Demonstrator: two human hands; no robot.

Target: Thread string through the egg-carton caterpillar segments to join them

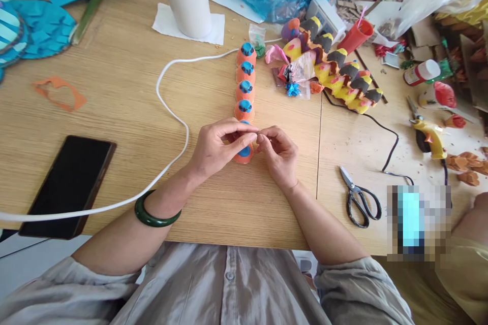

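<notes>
Watching left hand [219, 145] and right hand [281, 155] pinch tiny dark bit [258, 133] together, over near end of orange strip [245, 90] on table [224, 213]. I judge bit could drop if 1 pinch slips.

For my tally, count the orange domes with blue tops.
6 domes: four beyond the left hand, one partly behind it, one on its near side. Others may be hidden.

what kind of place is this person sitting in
Probably a craft room or classroom: the wooden table holds scissors, a yellow glue gun and a strip of orange painted cups.
</notes>
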